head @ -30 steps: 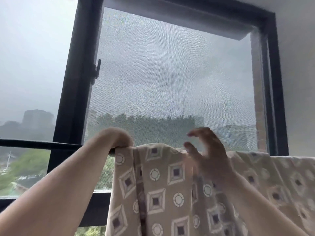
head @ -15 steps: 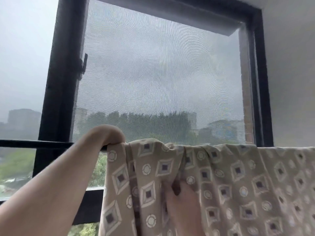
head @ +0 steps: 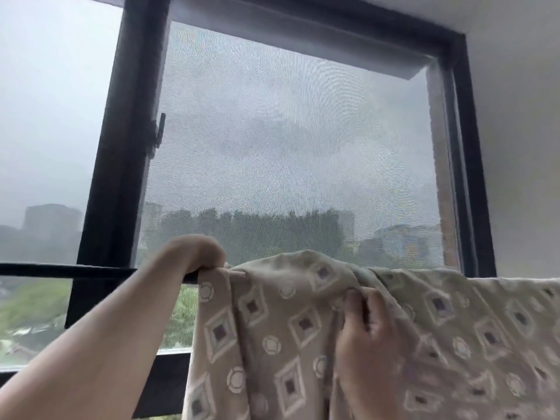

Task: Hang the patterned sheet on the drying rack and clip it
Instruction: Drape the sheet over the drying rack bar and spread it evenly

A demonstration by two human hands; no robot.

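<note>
**A:** What is gripped, and how?

**B:** The rail (head: 66, 271) is hooked from above by the left hand (head: 197, 256). The fingers are curled over the rail's far side and hidden. The top corner of the patterned sheet (head: 272, 328) is clamped under that hand against the rail. Just below the rail, further right, a fold of the sheet is grasped by the right hand (head: 369, 325). Its fingers (head: 353, 301) are bent into the cloth, though the hand is blurred.

**A:** Where is the sheet found?

**B:** It is draped over the rail from the left hand rightwards to the picture's edge. It is bunched into a hump above the rail between the two hands, and the rest is hung down in front of the rail.

**A:** What is seen beyond the rail?

**B:** Behind the rail, a dark window frame (head: 121, 177) and a mesh screen (head: 288, 147) are seen. Above the rail's right end, a pale wall (head: 515, 147) is shown.
</note>
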